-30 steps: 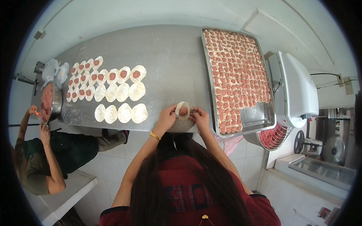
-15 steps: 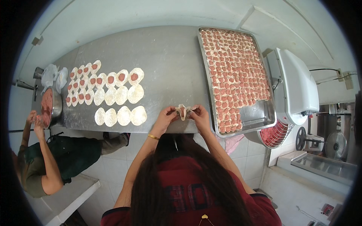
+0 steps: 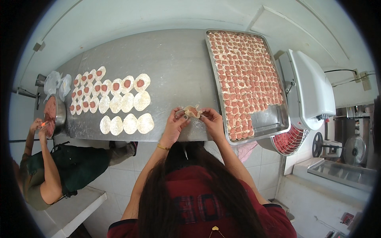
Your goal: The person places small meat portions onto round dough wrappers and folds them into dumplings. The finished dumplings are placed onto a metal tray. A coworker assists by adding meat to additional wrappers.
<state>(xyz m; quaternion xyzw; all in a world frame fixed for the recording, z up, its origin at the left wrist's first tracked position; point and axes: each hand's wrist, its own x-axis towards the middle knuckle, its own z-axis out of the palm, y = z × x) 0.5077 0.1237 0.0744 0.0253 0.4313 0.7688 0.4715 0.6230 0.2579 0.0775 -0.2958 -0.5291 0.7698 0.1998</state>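
Between my two hands is one dumpling, a pale round wrapper gathered up around pink meat filling. My left hand pinches its left edge, a gold bangle on that wrist. The fingers of my right hand close on its right edge. Both hands are just above the near edge of the steel table. To the left lie rows of flat dough wrappers, several bare and others topped with dabs of meat filling. A large metal tray at right holds many open-topped filled dumplings.
At far left a co-worker's hands hold a small orange-tipped tool by a steel bowl of pink meat. Plastic bags lie behind it. Beyond the tray stands a white mixer, its guarded bowl holding more meat.
The wrapper, folded narrow and upright before, is now wider and gathered around its filling. My fingers have shifted along its edge. The co-worker's hands have moved down and right, nearer the bowl.
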